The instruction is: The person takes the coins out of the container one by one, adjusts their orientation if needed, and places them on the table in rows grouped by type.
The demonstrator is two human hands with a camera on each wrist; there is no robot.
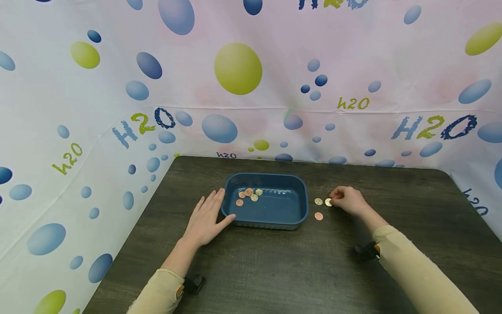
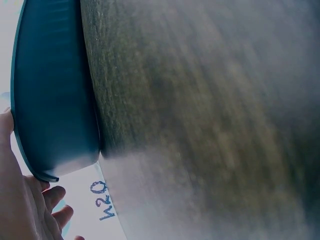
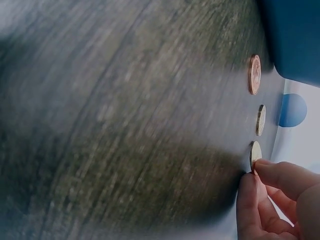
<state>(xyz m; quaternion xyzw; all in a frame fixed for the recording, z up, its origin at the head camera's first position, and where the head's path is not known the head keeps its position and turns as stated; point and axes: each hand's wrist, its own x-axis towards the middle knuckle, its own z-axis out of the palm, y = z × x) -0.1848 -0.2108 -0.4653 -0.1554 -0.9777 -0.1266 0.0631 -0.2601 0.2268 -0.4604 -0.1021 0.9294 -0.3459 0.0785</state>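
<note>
At the center of the frame, your left hand [image 1: 205,220] lay wide, fingers spread and straight against the left end of a blue tray [image 1: 266,226], thumb at its near left corner. Right of center, your right hand [image 1: 348,200] narrowed to a pinch, thumb and fingers holding the edge of a gold coin [image 1: 328,202] at the dark wooden table [image 1: 243,266]. Just left of that coin lay another gold coin [image 1: 318,201], with a copper coin [image 1: 319,216] just below the pair, all three to the right of the tray. Inside the tray, a small group of copper and gold coins [image 1: 249,192] sat toward the left. Across the top of the frame, behind the table, hung a pale cloth [image 1: 117,87] printed with blue and green dots and "H2O" lettering.
</note>
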